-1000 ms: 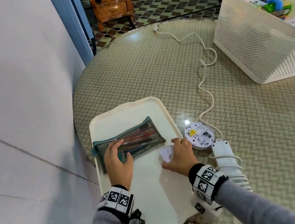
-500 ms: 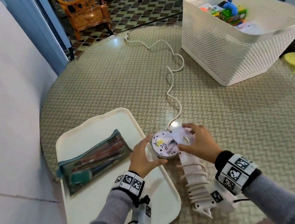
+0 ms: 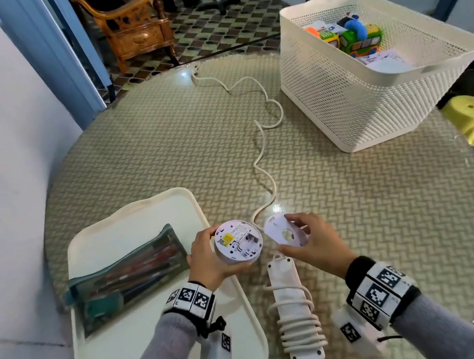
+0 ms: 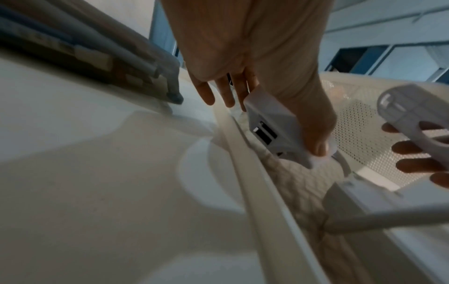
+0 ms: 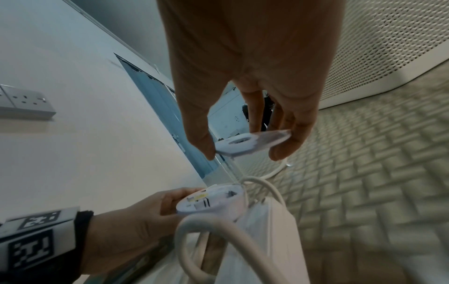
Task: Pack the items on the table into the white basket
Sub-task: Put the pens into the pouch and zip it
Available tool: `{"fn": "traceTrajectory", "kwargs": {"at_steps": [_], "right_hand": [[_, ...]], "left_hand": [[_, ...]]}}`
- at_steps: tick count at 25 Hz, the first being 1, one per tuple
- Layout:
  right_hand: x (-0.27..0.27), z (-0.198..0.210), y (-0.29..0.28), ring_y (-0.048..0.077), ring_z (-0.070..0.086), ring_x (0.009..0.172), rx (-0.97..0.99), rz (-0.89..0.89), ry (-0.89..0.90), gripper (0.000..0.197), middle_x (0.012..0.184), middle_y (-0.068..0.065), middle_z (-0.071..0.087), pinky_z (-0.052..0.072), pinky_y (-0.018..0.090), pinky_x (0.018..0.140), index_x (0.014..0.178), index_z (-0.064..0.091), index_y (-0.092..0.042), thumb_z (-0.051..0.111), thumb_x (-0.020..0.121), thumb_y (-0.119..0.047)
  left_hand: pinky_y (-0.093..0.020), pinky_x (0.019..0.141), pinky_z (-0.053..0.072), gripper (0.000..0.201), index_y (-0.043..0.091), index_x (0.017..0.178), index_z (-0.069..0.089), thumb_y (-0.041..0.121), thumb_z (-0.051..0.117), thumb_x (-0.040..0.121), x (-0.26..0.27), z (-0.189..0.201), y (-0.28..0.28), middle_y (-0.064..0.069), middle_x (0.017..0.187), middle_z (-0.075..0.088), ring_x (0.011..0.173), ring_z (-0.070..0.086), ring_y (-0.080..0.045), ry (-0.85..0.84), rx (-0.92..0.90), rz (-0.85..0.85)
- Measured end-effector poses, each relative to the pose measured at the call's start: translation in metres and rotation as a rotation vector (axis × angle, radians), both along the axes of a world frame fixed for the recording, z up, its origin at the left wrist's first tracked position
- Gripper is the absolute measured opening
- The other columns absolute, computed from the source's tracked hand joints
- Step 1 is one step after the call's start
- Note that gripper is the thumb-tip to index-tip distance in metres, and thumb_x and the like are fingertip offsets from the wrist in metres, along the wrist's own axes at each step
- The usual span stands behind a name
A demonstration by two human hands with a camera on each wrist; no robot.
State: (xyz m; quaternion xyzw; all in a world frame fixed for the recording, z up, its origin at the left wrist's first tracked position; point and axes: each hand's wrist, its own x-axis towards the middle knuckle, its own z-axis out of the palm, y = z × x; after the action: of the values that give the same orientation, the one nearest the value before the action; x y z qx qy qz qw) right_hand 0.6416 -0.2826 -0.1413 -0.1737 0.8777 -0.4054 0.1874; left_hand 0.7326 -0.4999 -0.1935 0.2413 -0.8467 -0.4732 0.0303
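Now, with the white basket [image 3: 371, 86] taken as the landmark, the scene is read from left to right. Farthest from the basket, a cream tray [image 3: 162, 335] is seen with a pencil case [image 3: 126, 275] lying on it. Just beside the tray's basket-side edge, a round white device [image 3: 239, 245] is gripped by the left hand [image 3: 204, 262], underside up, clear of the table. Nearer the basket, a flat white cover plate [image 3: 283, 232] is pinched at its rim by the right hand [image 3: 313, 241]. Below both, a power strip [image 3: 294, 311] wrapped in its cord lies on the table. The pick-up step is judged done for both pieces; a carry across to the basket, already holding toys, is called for next, then a release over its rim.
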Motion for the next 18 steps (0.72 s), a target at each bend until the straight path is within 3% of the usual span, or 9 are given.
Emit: {"fn": "traceTrajectory", "kwargs": {"at_steps": [2,4,5,8,13,18], "right_hand": [[0.0,0.008,-0.011,0.008,0.056,0.102,-0.095,-0.009,-0.005,0.066,0.121,0.0,0.057,0.045,0.012,0.08,0.128,0.053,-0.011,0.082,0.071,-0.026],[0.0,0.019,-0.026,0.008,0.057,0.105,-0.188,0.022,-0.004,0.066,0.122,0.0,0.058,0.051,0.02,0.085,0.126,0.054,-0.012,0.084,0.069,-0.028],[0.0,0.026,-0.033,0.008,0.057,0.108,-0.221,0.055,0.004,0.066,0.123,-0.001,0.057,0.052,0.027,0.088,0.125,0.054,-0.014,0.084,0.068,-0.03],[0.002,0.047,-0.053,0.007,0.052,0.114,-0.269,0.165,0.048,0.063,0.124,-0.006,0.052,0.053,0.031,0.089,0.121,0.054,-0.024,0.084,0.067,-0.035],[0.008,0.068,-0.071,-0.006,0.05,0.103,-0.341,0.253,0.144,0.061,0.118,-0.009,0.053,0.046,0.012,0.082,0.123,0.056,-0.024,0.085,0.069,-0.03],[0.016,0.078,-0.075,-0.015,0.044,0.103,-0.399,0.257,0.16,0.056,0.112,-0.017,0.05,0.043,0.009,0.084,0.118,0.059,-0.025,0.085,0.068,-0.03]], "left_hand": [[-0.03,0.097,0.046,0.1,0.023,0.12,0.046,0.047,0.092,0.035,0.006,0.016,-0.003,0.006,0.121,0.054,0.111,0.053,-0.004,0.104,0.093,0.033],[-0.013,0.088,0.045,0.096,0.02,0.123,0.042,0.026,0.097,0.044,0.011,0.037,-0.003,0.008,0.121,0.055,0.105,0.053,0.008,0.19,0.143,0.017],[-0.009,0.083,0.045,0.093,0.02,0.124,0.041,0.018,0.095,0.048,0.013,0.049,-0.002,0.009,0.122,0.054,0.104,0.053,0.009,0.232,0.157,0.007],[-0.018,0.081,0.051,0.089,0.023,0.122,0.039,0.008,0.093,0.052,0.018,0.076,0.003,0.014,0.12,0.056,0.101,0.06,0.0,0.333,0.236,0.017],[-0.033,0.087,0.055,0.093,0.026,0.128,0.039,0.009,0.093,0.053,0.027,0.103,0.004,0.008,0.126,0.056,0.11,0.061,-0.014,0.412,0.318,0.028],[-0.042,0.092,0.054,0.099,0.024,0.131,0.042,0.011,0.094,0.049,0.036,0.113,-0.004,0.005,0.131,0.056,0.117,0.058,-0.015,0.425,0.355,0.001]]}}
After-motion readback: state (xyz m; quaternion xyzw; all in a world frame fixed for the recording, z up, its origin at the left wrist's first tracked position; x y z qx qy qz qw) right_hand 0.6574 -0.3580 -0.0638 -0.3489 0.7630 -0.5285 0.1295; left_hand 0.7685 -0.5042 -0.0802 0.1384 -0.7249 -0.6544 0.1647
